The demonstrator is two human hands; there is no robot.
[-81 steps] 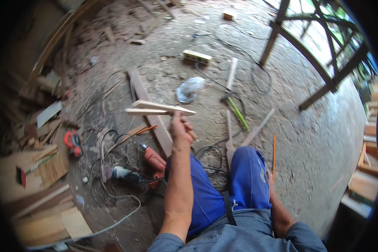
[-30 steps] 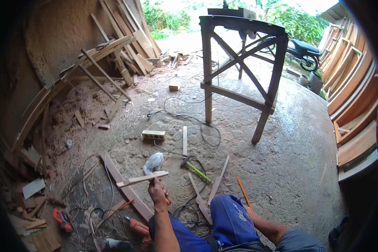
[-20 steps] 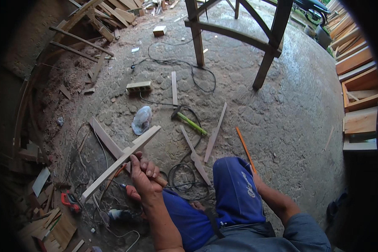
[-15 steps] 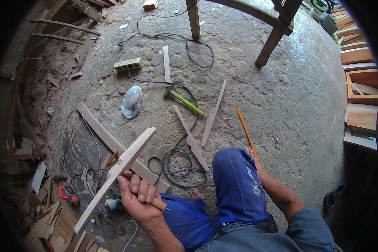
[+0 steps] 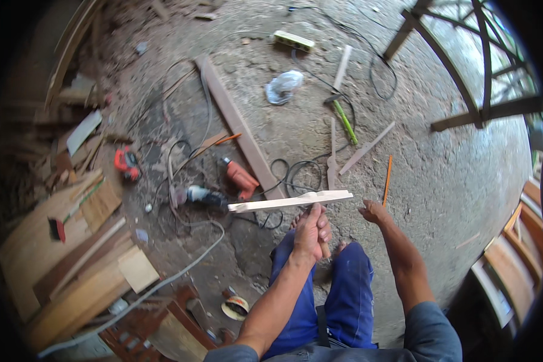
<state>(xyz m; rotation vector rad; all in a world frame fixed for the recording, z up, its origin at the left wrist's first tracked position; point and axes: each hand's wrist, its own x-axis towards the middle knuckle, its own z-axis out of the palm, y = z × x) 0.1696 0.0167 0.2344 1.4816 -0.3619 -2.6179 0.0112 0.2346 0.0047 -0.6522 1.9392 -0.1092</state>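
My left hand [image 5: 312, 234] is closed around the middle of a long, pale, shaped wooden piece [image 5: 271, 204], raised above the floor and nearly level. A short brown wooden bit [image 5: 325, 250] pokes out below the same fist. My right hand [image 5: 374, 211] is stretched forward, fingers loosely apart and somewhat blurred, with nothing visible in it. Close to its right lies a thin orange stick [image 5: 388, 180]. Farther out on the floor are two similar shaped pieces, one upright in view [image 5: 332, 158] and one slanted [image 5: 367, 148], beside a green-handled hammer [image 5: 345, 122].
A plank [image 5: 238, 123] lies left of centre, near a red drill [image 5: 241, 179] and a power tool [image 5: 204, 196]. Black and grey cables loop over the floor to a power strip [image 5: 294, 41]. A wooden frame [image 5: 485, 114] stands far right; stacked boards [image 5: 84, 265] lie at left.
The view has swung left, bringing the drill and stacked boards into view. My left hand has turned the wooden piece from steeply slanted to nearly level. My right hand has come away from the orange stick.
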